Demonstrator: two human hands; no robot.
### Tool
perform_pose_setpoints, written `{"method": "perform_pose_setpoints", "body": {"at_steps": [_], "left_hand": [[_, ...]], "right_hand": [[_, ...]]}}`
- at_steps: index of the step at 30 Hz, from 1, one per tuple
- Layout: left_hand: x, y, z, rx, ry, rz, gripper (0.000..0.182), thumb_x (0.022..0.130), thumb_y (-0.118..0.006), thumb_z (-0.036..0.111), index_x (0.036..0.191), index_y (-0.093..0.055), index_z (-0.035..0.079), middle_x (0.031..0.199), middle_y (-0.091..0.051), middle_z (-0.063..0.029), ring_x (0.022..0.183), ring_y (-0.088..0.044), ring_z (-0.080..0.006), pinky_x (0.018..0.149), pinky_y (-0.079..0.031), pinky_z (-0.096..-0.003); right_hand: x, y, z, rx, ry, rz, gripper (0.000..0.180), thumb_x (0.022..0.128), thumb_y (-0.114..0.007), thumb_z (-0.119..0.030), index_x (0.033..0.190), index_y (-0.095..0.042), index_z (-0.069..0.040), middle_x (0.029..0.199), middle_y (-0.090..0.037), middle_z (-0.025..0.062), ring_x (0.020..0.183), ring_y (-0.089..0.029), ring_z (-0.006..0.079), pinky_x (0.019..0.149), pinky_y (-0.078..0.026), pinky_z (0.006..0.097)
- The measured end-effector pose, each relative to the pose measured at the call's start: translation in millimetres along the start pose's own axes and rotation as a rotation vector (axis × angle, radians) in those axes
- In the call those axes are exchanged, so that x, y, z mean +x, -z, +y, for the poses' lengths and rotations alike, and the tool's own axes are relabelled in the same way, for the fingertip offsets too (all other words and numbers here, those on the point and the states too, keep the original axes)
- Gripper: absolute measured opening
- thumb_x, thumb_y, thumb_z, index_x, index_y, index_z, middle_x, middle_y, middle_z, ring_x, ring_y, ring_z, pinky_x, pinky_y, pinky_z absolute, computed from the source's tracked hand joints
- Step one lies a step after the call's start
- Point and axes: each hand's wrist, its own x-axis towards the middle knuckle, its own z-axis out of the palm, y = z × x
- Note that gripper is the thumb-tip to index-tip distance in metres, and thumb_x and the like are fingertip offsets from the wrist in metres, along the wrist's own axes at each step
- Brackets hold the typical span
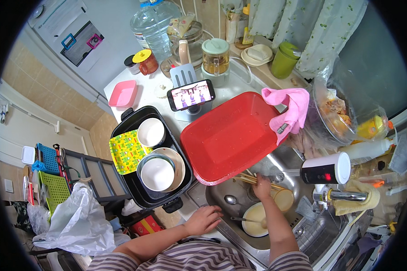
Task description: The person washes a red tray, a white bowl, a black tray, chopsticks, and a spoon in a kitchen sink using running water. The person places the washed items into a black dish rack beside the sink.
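Observation:
Over the steel sink (224,210), my right hand (262,188) grips a bundle of wooden chopsticks (246,178). My left hand (203,219) rests at the sink's near left edge, fingers apart, holding nothing. In the basin lie a metal spoon (230,200), a bowl with pale liquid (252,230) and a spoon handle across it, and a smaller yellowish bowl (284,200). A red plastic basin (230,135) overlaps the sink's far left corner, with a pink cloth (291,105) over its rim. A black pan (149,115) left of it holds white bowls (157,174) and a yellow patterned tray (127,152).
A faucet (347,195) with a heater unit (325,169) reaches in from the right. Behind stand a phone on a stand (191,95), a glass kettle (216,57) and a pink container (123,94). A bag-lined scrap bin (335,111) sits at the right.

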Motion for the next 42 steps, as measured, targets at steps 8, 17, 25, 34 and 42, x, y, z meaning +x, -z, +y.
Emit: {"method": "perform_pose_setpoints", "body": {"at_steps": [8,17,25,34,42], "left_hand": [[2.5,1.7,18.9,-0.133,0.084,0.049,0.023,0.081,-0.058,0.019,0.098,-0.054,0.004,0.100,-0.051,-0.0141,0.089,-0.053,-0.0316,0.077,-0.044,-0.0376],[34.2,-30.6,39.0,-0.237,0.185,0.016,0.032,0.086,-0.055,0.027,0.109,-0.051,0.005,0.102,-0.051,-0.0139,0.093,-0.053,-0.0279,0.079,-0.044,-0.0338],[21.8,2.2,55.5,-0.712,0.345,-0.017,0.031,0.087,-0.057,0.024,0.111,-0.050,0.005,0.106,-0.052,-0.0068,0.097,-0.053,-0.0146,0.085,-0.043,-0.0285],[-36.5,161.1,78.7,-1.116,0.337,0.082,0.042,0.096,-0.033,0.035,0.115,-0.048,0.001,0.108,-0.054,-0.0088,0.102,-0.054,-0.0170,0.091,-0.041,-0.0305],[-67.4,245.0,2.1,-1.565,0.283,0.675,0.067,0.085,-0.036,0.061,0.120,-0.045,0.004,0.114,-0.054,-0.0182,0.104,-0.055,-0.0321,0.093,-0.042,-0.0427]], "right_hand": [[-47.6,69.5,-28.0,0.842,0.100,0.312,0.026,0.076,-0.054,0.001,0.101,-0.049,-0.004,0.090,-0.054,0.0104,0.085,-0.053,0.0233,0.074,-0.044,0.0335],[-81.3,160.1,-69.1,0.791,0.211,0.513,0.007,0.091,-0.048,-0.009,0.093,-0.049,-0.002,0.082,-0.052,0.0041,0.073,-0.051,0.0115,0.065,-0.042,0.0242],[-99.9,261.0,-140.7,0.895,0.251,0.401,0.006,0.089,-0.049,-0.007,0.093,-0.046,-0.004,0.077,-0.051,0.0027,0.067,-0.051,0.0106,0.060,-0.042,0.0239],[-59.0,272.8,-291.3,1.344,0.851,0.492,0.012,0.090,-0.044,0.000,0.097,-0.039,-0.009,0.087,-0.048,0.0065,0.075,-0.048,0.0141,0.070,-0.043,0.0292],[20.3,156.0,-436.3,0.926,1.419,0.430,0.021,0.077,-0.056,-0.010,0.095,-0.046,-0.004,0.093,-0.051,0.0162,0.092,-0.051,0.0365,0.083,-0.042,0.0409]]}}
